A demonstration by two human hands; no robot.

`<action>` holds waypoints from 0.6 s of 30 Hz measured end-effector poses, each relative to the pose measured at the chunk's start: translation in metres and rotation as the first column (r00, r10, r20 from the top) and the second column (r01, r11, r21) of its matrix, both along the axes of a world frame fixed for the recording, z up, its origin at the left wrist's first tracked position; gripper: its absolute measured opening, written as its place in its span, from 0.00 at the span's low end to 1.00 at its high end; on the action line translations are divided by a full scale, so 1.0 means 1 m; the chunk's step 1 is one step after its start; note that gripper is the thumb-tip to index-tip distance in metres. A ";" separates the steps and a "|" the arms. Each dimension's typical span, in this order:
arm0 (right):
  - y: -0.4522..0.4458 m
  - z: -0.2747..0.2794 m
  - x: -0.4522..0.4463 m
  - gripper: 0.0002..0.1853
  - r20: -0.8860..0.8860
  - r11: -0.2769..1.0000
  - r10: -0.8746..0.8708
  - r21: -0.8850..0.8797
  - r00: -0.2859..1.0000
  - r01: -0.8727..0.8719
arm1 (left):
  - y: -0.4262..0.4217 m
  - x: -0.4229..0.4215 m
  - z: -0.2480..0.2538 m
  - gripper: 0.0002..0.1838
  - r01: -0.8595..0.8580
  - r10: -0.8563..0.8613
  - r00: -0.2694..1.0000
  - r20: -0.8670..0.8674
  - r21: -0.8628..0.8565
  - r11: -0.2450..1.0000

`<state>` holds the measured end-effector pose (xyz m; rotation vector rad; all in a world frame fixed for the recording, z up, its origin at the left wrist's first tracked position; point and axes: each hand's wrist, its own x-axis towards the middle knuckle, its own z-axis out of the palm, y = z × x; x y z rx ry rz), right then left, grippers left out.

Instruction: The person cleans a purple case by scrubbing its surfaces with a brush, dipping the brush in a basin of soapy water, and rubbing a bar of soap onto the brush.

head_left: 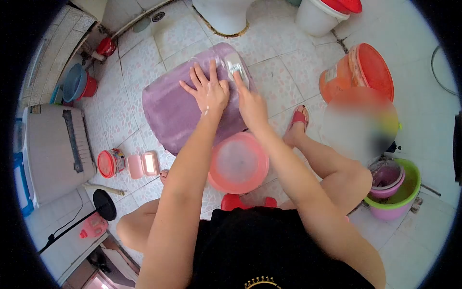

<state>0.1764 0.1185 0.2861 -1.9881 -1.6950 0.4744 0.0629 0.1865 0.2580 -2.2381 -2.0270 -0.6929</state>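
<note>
A large purple, rounded-cornered fabric item (175,103), like a cushion or soft case, lies on the tiled floor in front of me. My left hand (210,91) presses on its top, fingers spread, with white suds on the skin and wrist. In my right hand (251,105) is a white scrub brush (235,66), gripped with the forefinger stretched along its back. The brush rests near the item's right edge, its bristles hidden, with foam beside it. A pink basin (239,164), its contents unclear, stands between my feet, close to the purple item.
An open pink soap box (136,167) and a small red-lidded bucket (107,164) stand at left, near a grey appliance (55,149). Orange buckets (332,79) and a green basin (409,188) line the right wall. A toilet base (221,17) is ahead.
</note>
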 end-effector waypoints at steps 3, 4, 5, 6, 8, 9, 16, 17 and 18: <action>-0.064 -0.036 0.005 0.33 -0.075 0.992 0.006 0.130 0.997 0.004 | 0.001 0.000 0.002 0.34 0.019 -0.019 0.999 0.032 0.020 1.000; -0.083 -0.049 0.005 0.33 -0.132 0.988 -0.001 0.153 0.991 0.021 | 0.002 0.000 0.003 0.34 0.023 -0.023 1.000 0.018 0.021 1.000; -0.091 -0.055 0.005 0.34 -0.191 0.984 -0.004 0.172 0.982 0.037 | 0.001 -0.002 0.002 0.33 0.025 -0.025 1.000 0.000 0.020 0.999; -0.091 -0.055 0.005 0.34 -0.269 0.961 0.003 0.266 0.963 0.071 | 0.001 -0.003 0.007 0.33 0.030 -0.029 0.999 -0.023 0.018 0.999; -0.093 -0.057 0.002 0.33 -0.488 0.929 -0.029 0.309 0.873 0.204 | 0.013 -0.016 0.018 0.31 0.081 -0.083 0.996 -0.030 -0.050 0.995; -0.096 -0.057 0.000 0.32 -0.619 0.920 -0.073 0.261 0.782 0.293 | 0.018 -0.023 0.022 0.30 0.109 -0.112 0.993 -0.032 -0.089 0.990; -0.064 -0.110 -0.008 0.31 -0.856 0.805 -0.254 0.070 0.449 0.589 | 0.109 -0.024 0.027 0.26 0.451 -0.454 0.888 0.069 -0.313 0.836; -0.059 -0.124 -0.008 0.29 -0.862 0.809 -0.277 0.029 0.424 0.587 | 0.115 -0.016 0.030 0.27 0.462 -0.473 0.878 0.069 -0.372 0.805; -0.053 -0.129 -0.007 0.28 -0.867 0.812 -0.300 -0.012 0.399 0.583 | 0.123 -0.010 0.026 0.27 0.505 -0.517 0.853 0.067 -0.352 0.788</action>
